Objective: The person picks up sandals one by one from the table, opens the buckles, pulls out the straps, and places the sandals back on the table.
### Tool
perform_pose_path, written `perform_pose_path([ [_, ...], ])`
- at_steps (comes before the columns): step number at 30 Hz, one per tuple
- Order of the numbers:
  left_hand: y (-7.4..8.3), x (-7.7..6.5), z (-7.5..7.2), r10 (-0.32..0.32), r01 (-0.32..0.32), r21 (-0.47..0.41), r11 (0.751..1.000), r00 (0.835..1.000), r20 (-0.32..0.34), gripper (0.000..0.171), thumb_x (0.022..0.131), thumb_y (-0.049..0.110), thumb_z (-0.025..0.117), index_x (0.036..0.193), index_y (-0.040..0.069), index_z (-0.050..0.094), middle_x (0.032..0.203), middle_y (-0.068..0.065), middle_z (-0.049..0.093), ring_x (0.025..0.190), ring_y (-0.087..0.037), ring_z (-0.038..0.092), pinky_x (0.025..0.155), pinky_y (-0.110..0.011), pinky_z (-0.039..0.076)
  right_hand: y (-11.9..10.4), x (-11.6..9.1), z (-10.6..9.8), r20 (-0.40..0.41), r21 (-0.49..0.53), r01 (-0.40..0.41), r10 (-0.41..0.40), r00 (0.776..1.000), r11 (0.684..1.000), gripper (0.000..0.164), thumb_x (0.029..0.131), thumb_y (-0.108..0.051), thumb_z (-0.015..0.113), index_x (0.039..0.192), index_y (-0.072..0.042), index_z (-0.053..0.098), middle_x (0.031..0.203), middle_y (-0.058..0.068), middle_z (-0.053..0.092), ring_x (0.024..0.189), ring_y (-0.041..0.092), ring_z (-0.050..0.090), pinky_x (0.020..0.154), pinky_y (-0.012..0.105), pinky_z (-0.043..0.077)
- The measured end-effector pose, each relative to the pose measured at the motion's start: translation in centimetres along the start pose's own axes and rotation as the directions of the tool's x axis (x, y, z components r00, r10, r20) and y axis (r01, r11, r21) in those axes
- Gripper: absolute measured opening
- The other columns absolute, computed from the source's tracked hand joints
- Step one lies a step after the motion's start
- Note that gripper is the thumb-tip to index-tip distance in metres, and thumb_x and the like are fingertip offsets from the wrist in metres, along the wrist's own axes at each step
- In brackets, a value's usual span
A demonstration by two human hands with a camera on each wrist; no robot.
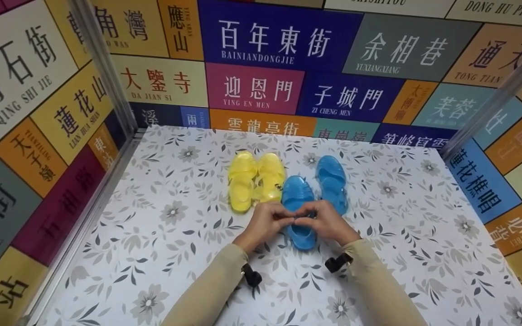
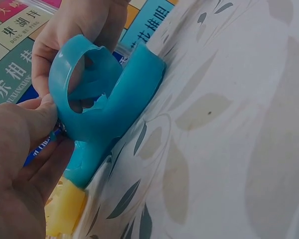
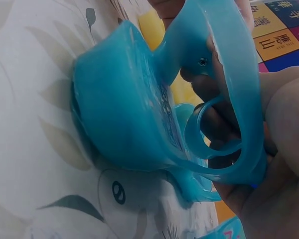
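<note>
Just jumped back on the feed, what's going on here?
A person is working on the nearer blue sandal, which rests on the patterned surface. The left hand and right hand meet at its strap, both gripping it; whether it is fastened isn't clear. The other blue sandal sits to the right, farther back, untouched. The yellow sandals stand side by side on the left.

Blue wall panel (image 1: 279,35) reads "BAINIANDONGJIE"; pink panel (image 1: 254,88) reads "YING EN MEN"; white panel (image 1: 21,70) reads "QING SHI JIE".
</note>
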State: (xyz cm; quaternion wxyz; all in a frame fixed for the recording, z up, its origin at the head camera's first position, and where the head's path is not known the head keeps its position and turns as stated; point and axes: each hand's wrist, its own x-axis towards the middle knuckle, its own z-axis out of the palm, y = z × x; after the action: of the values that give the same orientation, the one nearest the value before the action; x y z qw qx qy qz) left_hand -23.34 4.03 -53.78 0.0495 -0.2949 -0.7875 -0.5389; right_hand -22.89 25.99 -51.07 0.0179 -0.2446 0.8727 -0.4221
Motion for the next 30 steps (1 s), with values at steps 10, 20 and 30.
perform_pose_path([
  [10, -0.34, -0.20, 0.00, 0.045, -0.042, 0.048, 0.998, 0.996, -0.072, 0.009, 0.089, 0.014, 0.085, 0.097, 0.009, 0.085, 0.089, -0.003, 0.078, 0.079, -0.010, 0.072, 0.071, -0.024, 0.060, 0.06, -0.13, -0.08, -0.023, -0.027, 0.013, -0.014, 1.000, 1.000, 0.012, 0.090, -0.025, 0.085, 0.098, -0.016, 0.083, 0.092, -0.006, 0.079, 0.087, 0.013, 0.072, 0.078, 0.030, 0.059],
  [20, -0.24, -0.20, -0.20, 0.017, -0.016, 0.047, 0.999, 0.999, -0.034, 0.011, 0.090, 0.012, 0.085, 0.101, 0.012, 0.084, 0.092, 0.000, 0.078, 0.083, -0.008, 0.071, 0.074, -0.021, 0.059, -0.24, 0.10, -0.06, 0.050, -0.008, -0.012, 0.012, 0.999, 1.000, 0.024, 0.092, -0.026, 0.083, 0.111, -0.013, 0.081, 0.105, -0.001, 0.080, 0.097, 0.018, 0.074, 0.087, 0.034, 0.060],
  [30, -0.07, -0.19, -0.39, 0.013, -0.013, 0.033, 0.999, 1.000, -0.007, 0.013, 0.089, 0.012, 0.085, 0.102, 0.011, 0.084, 0.095, -0.002, 0.078, 0.086, -0.009, 0.072, 0.076, -0.020, 0.059, -0.69, 0.25, -0.22, 0.071, -0.009, -0.008, 0.009, 0.997, 1.000, 0.019, 0.092, -0.020, 0.082, 0.111, -0.014, 0.081, 0.105, -0.003, 0.080, 0.097, 0.016, 0.075, 0.087, 0.032, 0.060],
])
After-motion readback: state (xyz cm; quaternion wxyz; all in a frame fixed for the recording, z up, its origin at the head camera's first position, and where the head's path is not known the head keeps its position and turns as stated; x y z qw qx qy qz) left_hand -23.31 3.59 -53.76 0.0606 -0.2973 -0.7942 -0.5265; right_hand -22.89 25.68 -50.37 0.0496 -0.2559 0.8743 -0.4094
